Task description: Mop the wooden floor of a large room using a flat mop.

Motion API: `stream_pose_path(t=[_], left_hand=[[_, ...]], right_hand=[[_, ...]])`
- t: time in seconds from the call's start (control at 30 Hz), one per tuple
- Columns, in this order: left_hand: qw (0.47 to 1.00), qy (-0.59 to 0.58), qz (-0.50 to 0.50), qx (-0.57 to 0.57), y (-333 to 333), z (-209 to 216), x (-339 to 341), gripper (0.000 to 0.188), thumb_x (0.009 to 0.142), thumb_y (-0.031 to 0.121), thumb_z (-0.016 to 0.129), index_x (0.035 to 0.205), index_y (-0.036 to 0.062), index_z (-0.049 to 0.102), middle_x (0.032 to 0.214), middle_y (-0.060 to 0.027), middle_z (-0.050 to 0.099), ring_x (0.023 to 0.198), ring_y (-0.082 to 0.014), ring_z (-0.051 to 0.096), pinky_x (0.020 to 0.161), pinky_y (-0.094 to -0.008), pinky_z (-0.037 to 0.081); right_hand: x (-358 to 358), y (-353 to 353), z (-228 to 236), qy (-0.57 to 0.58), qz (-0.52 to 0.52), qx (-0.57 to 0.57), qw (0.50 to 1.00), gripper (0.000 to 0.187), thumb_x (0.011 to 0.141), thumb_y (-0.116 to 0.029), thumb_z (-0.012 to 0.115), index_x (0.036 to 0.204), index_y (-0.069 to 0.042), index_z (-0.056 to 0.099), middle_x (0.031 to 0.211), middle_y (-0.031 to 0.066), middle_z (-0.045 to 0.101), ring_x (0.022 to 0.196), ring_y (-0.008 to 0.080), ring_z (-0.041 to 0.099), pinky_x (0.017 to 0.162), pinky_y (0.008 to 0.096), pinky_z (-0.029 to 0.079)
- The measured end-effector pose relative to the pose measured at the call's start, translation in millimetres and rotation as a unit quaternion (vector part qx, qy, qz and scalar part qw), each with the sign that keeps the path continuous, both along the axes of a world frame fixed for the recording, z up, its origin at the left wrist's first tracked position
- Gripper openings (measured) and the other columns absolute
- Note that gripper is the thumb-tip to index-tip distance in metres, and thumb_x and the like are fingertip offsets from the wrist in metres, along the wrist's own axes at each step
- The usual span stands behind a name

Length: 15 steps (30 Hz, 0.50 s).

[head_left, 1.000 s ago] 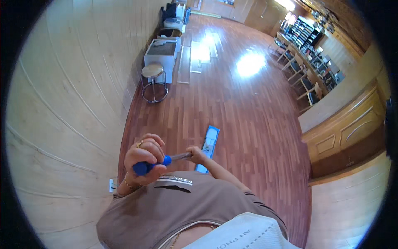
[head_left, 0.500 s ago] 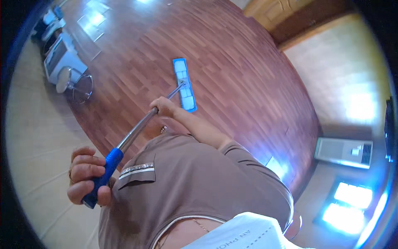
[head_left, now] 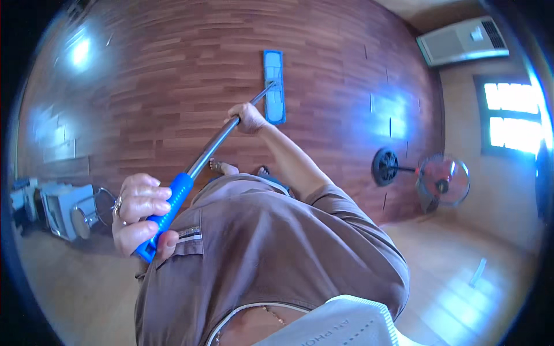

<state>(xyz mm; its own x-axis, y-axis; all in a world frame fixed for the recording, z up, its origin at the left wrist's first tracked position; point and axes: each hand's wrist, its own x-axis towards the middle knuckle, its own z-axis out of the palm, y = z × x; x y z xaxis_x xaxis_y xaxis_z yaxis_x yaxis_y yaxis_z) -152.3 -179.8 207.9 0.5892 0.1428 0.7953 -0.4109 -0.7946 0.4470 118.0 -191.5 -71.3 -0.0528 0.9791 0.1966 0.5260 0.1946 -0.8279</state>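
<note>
Plainly, we grip the mop two-handed: left hand fingers clenched on its blue foam grip, right hand wrapped round the bare metal pole, pad flat on the floor. It seems light and stiff; the steel likely slips more than the foam.

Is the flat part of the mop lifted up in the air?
No, the blue mop head lies flat on the wooden floor, at the end of the pole.
</note>
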Motion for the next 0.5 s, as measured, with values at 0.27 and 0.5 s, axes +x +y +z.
stream_pose_path(t=[0.27,0.5], left_hand=[[0.987,0.1,-0.087,-0.096,-21,13,77,0.034,0.077,0.027,0.076,0.089,0.0118,0.049,0.082,-0.0076,0.063,0.078,-0.0265,0.065,0.067,-0.0418,0.049],[0.959,0.135,-0.2,-0.147,-22,10,109,0.025,0.074,0.02,0.077,0.084,0.0118,0.055,0.083,-0.0083,0.064,0.08,-0.0269,0.065,0.07,-0.039,0.048]], right_hand=[[68,-105,-5,-0.04,-0.229,0.011,0.973,0.029,0.071,-0.02,0.074,0.058,-0.006,0.053,0.058,0.0143,0.054,0.059,0.0348,0.058,0.055,0.0404,0.044],[70,-177,-4,-0.064,-0.364,0.027,0.929,0.03,0.068,-0.015,0.075,0.057,-0.004,0.049,0.057,0.013,0.052,0.057,0.0334,0.055,0.054,0.0398,0.043]])
